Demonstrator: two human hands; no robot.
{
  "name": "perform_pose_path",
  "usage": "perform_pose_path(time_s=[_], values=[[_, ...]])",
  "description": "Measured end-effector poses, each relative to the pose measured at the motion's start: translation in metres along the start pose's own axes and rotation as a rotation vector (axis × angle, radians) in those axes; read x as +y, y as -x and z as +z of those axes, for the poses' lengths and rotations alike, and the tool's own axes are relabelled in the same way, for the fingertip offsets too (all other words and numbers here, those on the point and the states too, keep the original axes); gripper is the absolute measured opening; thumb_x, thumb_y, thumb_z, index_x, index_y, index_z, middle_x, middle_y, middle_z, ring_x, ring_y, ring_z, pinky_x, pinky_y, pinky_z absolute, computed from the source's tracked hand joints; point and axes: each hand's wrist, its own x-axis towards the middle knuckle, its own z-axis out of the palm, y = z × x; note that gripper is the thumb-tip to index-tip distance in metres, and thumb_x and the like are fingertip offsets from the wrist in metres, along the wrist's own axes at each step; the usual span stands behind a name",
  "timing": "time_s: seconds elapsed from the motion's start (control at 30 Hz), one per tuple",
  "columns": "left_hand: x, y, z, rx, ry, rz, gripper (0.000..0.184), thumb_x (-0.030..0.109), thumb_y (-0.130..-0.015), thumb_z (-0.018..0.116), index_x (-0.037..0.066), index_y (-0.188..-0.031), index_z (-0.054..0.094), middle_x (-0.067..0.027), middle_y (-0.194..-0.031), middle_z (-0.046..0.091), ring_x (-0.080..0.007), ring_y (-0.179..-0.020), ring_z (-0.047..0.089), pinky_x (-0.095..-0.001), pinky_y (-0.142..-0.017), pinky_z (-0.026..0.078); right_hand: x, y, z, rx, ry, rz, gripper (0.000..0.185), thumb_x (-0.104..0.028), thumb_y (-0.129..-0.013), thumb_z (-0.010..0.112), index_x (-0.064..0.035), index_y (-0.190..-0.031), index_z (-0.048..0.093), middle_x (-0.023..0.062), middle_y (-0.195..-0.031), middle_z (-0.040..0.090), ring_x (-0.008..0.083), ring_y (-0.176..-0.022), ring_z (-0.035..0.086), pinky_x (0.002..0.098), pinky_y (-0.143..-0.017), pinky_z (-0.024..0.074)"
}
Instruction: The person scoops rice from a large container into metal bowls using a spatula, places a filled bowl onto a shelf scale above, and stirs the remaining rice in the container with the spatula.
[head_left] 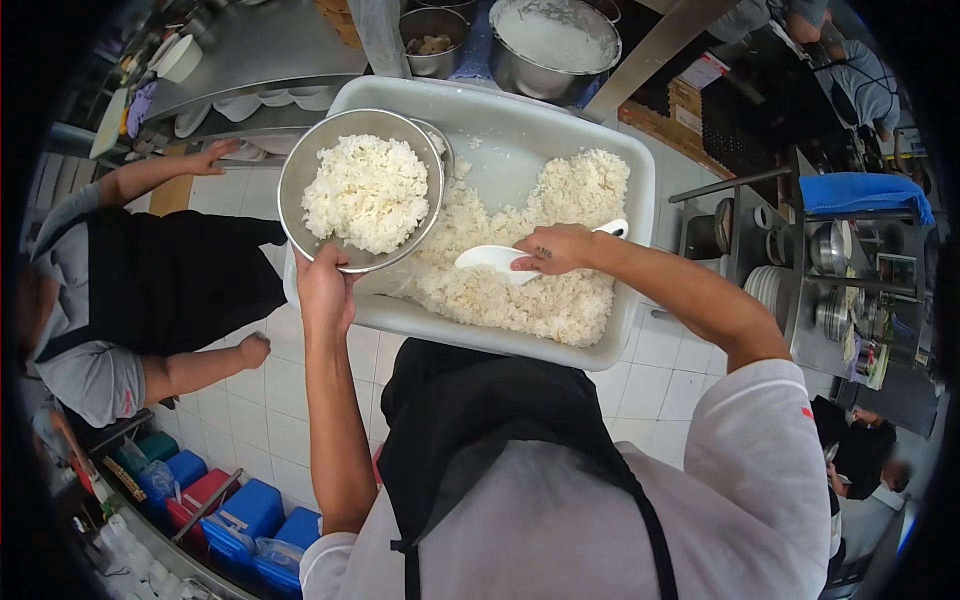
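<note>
White rice paddle, tilted into the tub's rice, is in the right hand's closed grip; toward ten o'clock, the left hand grips a rice-filled steel bowl.

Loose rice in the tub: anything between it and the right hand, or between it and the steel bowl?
Only the white scoop lies between right hand and tub rice. Toward the steel bowl in the left hand, nothing visible except the bowl's own rim.
</note>
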Motion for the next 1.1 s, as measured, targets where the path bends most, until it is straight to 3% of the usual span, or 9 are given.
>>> perform_pose_path(time_s=[0.03,0.1,0.23,0.3,0.4,0.53,0.6,0.87,1.1], values=[[0.0,-0.001,-0.001,-0.003,0.0,0.002,0.052,-0.005,-0.067,0.038,-0.001,-0.119,0.033,-0.0144,-0.104,0.047,-0.0207,-0.074,0.055,-0.0317,-0.054,0.051,-0.003,0.004,0.001,-0.006,-0.049,0.003,0.039,-0.047,-0.086,0.04,-0.0138,-0.1,0.056,0.0107,-0.084,0.059,0.0296,-0.081,0.057,0.042,-0.068,0.0431],[0.001,-0.004,-0.002,-0.078,-0.023,-0.064,0.064,-0.006,-0.067,0.037,0.007,-0.128,0.023,-0.014,-0.115,0.042,-0.0249,-0.097,0.051,-0.0401,-0.072,0.051,-0.005,0.006,0.0,-0.044,-0.091,0.022,0.037,-0.044,-0.086,0.042,-0.0119,-0.099,0.056,0.0092,-0.084,0.059,0.0261,-0.08,0.057,0.0397,-0.067,0.0429],[0.001,-0.01,0.009,-0.109,-0.035,-0.068,0.065,-0.006,-0.066,0.037,0.007,-0.128,0.022,-0.0144,-0.115,0.043,-0.0251,-0.097,0.051,-0.0402,-0.072,0.052,-0.002,0.006,0.0,-0.062,-0.144,0.012,0.035,-0.04,-0.086,0.043,-0.0093,-0.096,0.056,0.0088,-0.074,0.058,0.0215,-0.065,0.057,0.0356,-0.058,0.0436],[0.002,-0.01,0.018,-0.061,-0.029,-0.039,0.055,-0.005,-0.067,0.037,0.002,-0.121,0.032,-0.0136,-0.104,0.048,-0.02,-0.076,0.056,-0.0296,-0.053,0.051,-0.006,0.011,-0.008,-0.214,-0.303,0.186,0.033,-0.037,-0.087,0.044,-0.0063,-0.093,0.056,0.0074,-0.063,0.054,0.0169,-0.049,0.052,0.0312,-0.048,0.0419],[-0.002,-0.021,0.017,-0.101,-0.049,-0.05,0.055,-0.005,-0.067,0.037,0.001,-0.121,0.031,-0.0142,-0.105,0.048,-0.0207,-0.076,0.056,-0.0306,-0.054,0.052,-0.005,0.012,-0.003,-0.196,-0.397,0.233,0.034,-0.035,-0.087,0.045,-0.0032,-0.09,0.055,0.0063,-0.057,0.05,0.0148,-0.04,0.046,0.0296,-0.041,0.0386],[-0.006,-0.035,0.017,-0.158,-0.056,-0.057,0.055,-0.005,-0.067,0.036,0.0,-0.121,0.03,-0.0152,-0.106,0.048,-0.0225,-0.078,0.057,-0.0323,-0.056,0.053,-0.007,0.01,0.021,-0.096,-0.576,0.274,0.035,-0.034,-0.086,0.046,0.0,-0.09,0.054,0.0074,-0.057,0.051,0.0149,-0.038,0.046,0.0304,-0.039,0.0379],[-0.008,-0.043,0.017,-0.224,-0.034,-0.119,0.065,-0.007,-0.066,0.036,0.007,-0.128,0.023,-0.0154,-0.118,0.041,-0.0263,-0.097,0.052,-0.0389,-0.07,0.053,-0.011,0.007,0.033,-0.014,-0.775,0.355,0.035,-0.032,-0.086,0.047,0.0016,-0.091,0.052,0.0083,-0.056,0.05,0.0154,-0.037,0.045,0.0305,-0.035,0.0366],[-0.017,-0.066,0.028,-0.311,-0.087,-0.167,0.064,-0.007,-0.067,0.036,0.007,-0.128,0.023,-0.015,-0.114,0.043,-0.0253,-0.091,0.055,-0.037,-0.066,0.054,-0.031,0.006,0.053,0.137,-1.019,0.479,0.033,-0.03,-0.085,0.049,0.0014,-0.093,0.049,0.0066,-0.054,0.048,0.0138,-0.036,0.041,0.0297,-0.034,0.0352],[-0.025,-0.077,0.041,-0.347,-0.144,-0.192,0.065,-0.008,-0.066,0.036,0.008,-0.128,0.023,-0.0154,-0.111,0.045,-0.0249,-0.083,0.057,-0.0351,-0.058,0.054,-0.021,0.027,0.042,-0.044,-1.134,0.429,0.03,-0.032,-0.087,0.046,-0.0041,-0.097,0.049,0.0018,-0.054,0.042,0.0092,-0.039,0.036,0.0271,-0.035,0.0326]])
